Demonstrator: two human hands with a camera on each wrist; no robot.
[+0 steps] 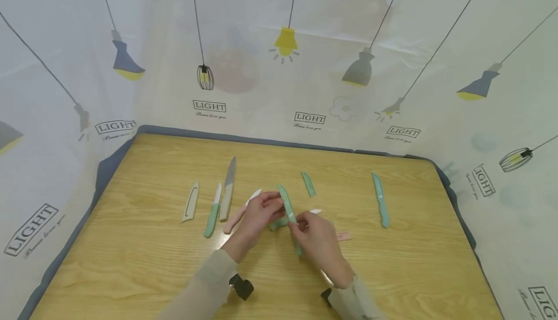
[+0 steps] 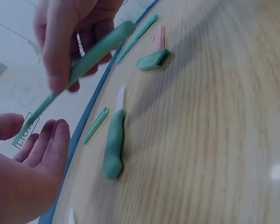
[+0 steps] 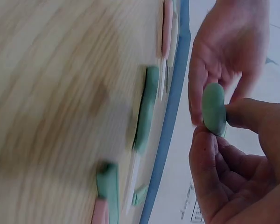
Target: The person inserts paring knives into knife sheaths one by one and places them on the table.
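A green knife (image 1: 285, 199) in a green sheath is held up over the middle of the table. My right hand (image 1: 320, 240) pinches its handle (image 3: 213, 107) between thumb and fingers. Around the sheathed tip my left hand (image 1: 260, 216) is spread; in the left wrist view the thumb lies by the tip and the fingers (image 2: 49, 147) stand apart from it. Below the hands lies another green-handled knife (image 2: 114, 144) with a bare white blade. A small green sheath (image 1: 308, 184) lies beyond it.
Left on the table are a cream sheath (image 1: 190, 203), a green-handled knife (image 1: 211, 220), a beige-handled knife (image 1: 226, 199) and a pink-handled knife (image 1: 233, 221). Rightward are a blue knife (image 1: 380, 201), a pink piece (image 1: 344, 236) and a green piece (image 2: 152, 60) touching it. A printed curtain surrounds the table.
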